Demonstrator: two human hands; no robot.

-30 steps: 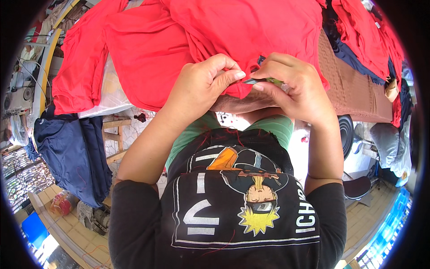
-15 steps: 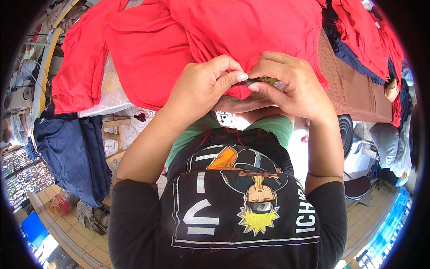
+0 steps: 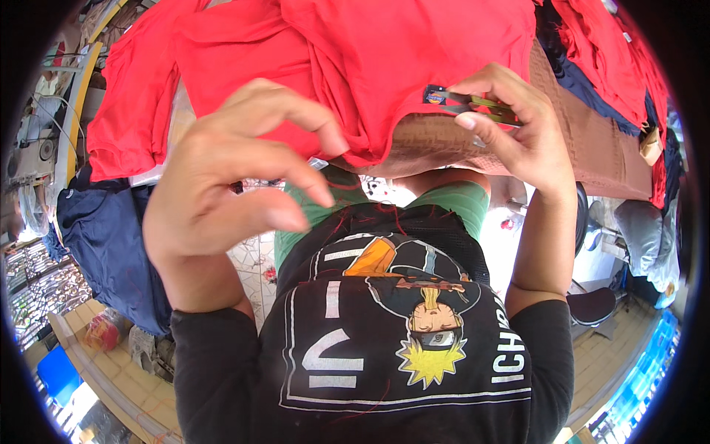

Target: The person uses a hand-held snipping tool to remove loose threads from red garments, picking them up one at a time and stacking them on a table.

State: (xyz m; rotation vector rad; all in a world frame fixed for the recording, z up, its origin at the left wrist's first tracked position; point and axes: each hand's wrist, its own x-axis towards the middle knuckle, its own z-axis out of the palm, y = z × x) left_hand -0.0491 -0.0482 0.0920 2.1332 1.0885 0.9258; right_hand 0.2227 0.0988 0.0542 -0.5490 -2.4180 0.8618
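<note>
A red garment [image 3: 414, 48] lies spread over the table in front of me, with a small dark label [image 3: 435, 96] at its near edge. Between the thumb and fingers of my right hand [image 3: 529, 122] is a pair of thread snips [image 3: 484, 109], dark with some yellow-green on it. Its tips point left, close beside the label. My left hand [image 3: 222, 177] is raised off the cloth, closer to me, with fingers curved and apart and nothing between them.
A brown quilted cloth [image 3: 584, 140] covers the table's near and right side. More red garments [image 3: 606, 59] are heaped at the far right. Dark blue garments [image 3: 111, 244] hang at the left above a wooden bench [image 3: 122, 385]. Grey plastic bags [image 3: 640, 233] stand at the right.
My left hand has let go of the cloth and come back left, toward me. My right hand has moved right and slightly away with the snips, uncovering the label.
</note>
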